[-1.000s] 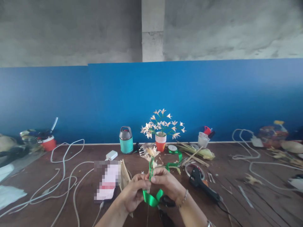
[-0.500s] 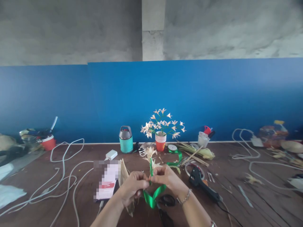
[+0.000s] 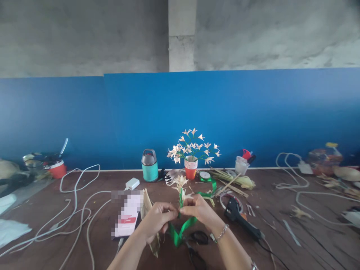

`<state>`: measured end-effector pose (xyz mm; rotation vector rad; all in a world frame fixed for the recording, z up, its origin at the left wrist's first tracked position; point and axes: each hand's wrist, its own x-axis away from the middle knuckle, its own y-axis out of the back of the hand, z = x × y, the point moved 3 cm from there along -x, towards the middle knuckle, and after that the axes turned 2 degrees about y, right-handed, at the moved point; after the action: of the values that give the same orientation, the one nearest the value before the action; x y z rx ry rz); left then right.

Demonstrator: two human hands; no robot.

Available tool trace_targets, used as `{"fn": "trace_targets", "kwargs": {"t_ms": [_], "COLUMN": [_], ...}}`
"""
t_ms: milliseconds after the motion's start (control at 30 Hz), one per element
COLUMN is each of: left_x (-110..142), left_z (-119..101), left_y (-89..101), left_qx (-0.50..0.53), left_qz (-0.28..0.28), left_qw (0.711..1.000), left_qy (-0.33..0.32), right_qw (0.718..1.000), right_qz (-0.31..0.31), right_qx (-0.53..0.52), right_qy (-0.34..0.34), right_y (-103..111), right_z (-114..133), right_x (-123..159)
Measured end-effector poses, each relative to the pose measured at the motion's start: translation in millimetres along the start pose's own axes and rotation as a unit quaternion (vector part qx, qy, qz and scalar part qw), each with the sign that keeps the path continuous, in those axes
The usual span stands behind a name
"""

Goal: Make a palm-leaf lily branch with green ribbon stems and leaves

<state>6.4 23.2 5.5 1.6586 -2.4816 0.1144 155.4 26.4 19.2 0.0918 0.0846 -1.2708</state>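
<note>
My left hand point(image 3: 159, 219) is closed, its thumb and forefinger pinching near the lower end of a green-wrapped flower stem point(image 3: 180, 200). Fingertips of my right hand point(image 3: 200, 210) pinch at the same spot from the other side. Pale, dry-looking artificial blossoms point(image 3: 180, 182) top the upright stem. Below the fingers a shiny green ribbon point(image 3: 177, 238) hangs in a loop between both hands; where its ends are gripped is hidden. Black-handled scissors point(image 3: 197, 253) lie under the ribbon. Beside my left wrist is a dried husk piece point(image 3: 146, 206).
Behind stands a red paper cup point(image 3: 190, 172) of similar flowers, with a ribbon spool point(image 3: 204, 175) beside it. A black glue gun point(image 3: 242, 221) lies right, a phone point(image 3: 128, 217) left. A teal flask point(image 3: 150, 170), dried stalks point(image 3: 236, 179) and white cables point(image 3: 81, 210) surround the area.
The flower has shifted slightly right and turned a little between my fingers. My left fingertips have moved slightly, and the ribbon loop has changed shape, showing more of the scissors.
</note>
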Motion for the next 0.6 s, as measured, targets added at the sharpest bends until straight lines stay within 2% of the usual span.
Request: {"fn": "trace_targets", "kwargs": {"t_ms": [233, 333, 433, 600], "left_x": [2, 4, 6, 10], "left_z": [2, 0, -6, -11], "left_y": [1.8, -2.3, -7.7, -11.0], "left_qx": [0.048, 0.063, 0.043, -0.017], "left_qz": [0.031, 0.040, 0.039, 0.006], "left_qw": [0.997, 0.995, 0.998, 0.999], "left_qy": [0.059, 0.059, 0.032, 0.047], "right_qw": [0.999, 0.999, 0.998, 0.998], "right_qz": [-0.007, -0.012, -0.014, -0.004], "right_qx": [0.031, 0.049, 0.061, 0.056], "right_qy": [-0.010, -0.018, -0.020, -0.024], "right_y": [-5, -5, -4, -2], "right_z": [3, 5, 9, 8], "right_x": [0, 1, 4, 6]}}
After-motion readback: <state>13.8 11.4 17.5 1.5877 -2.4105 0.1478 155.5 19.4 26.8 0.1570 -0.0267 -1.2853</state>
